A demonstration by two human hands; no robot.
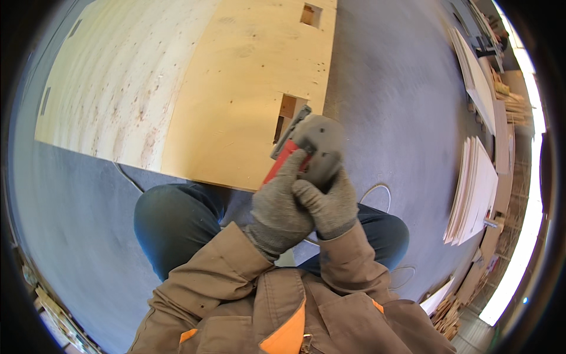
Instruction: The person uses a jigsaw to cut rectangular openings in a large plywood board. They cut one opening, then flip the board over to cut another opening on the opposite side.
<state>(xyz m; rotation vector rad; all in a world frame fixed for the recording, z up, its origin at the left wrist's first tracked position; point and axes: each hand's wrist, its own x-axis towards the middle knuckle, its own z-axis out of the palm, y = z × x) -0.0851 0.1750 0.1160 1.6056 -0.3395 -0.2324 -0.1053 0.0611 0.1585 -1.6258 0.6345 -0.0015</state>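
Both my hands wear grey knit gloves and hold a grey and red hand power tool (321, 138) with a flat dark plate along its left side. Around the tool's red part and lower body closes my left hand (280, 203), its thumb pointing up. My right hand (330, 203) grips the lower right of the grey body, close against the left. The tool is tilted and partly blurred, and its working end cannot be made out. Behind it lies a large plywood panel (236, 106) with a rectangular cutout (287, 107) near its right edge, partly covered by the tool.
Another cutout (311, 15) sits farther up the panel, whose left part is pale and speckled. A thin cable (127, 177) runs along the grey floor (389, 88). Stacked boards (471, 189) stand at the right. My bent knees (177, 218) flank my hands.
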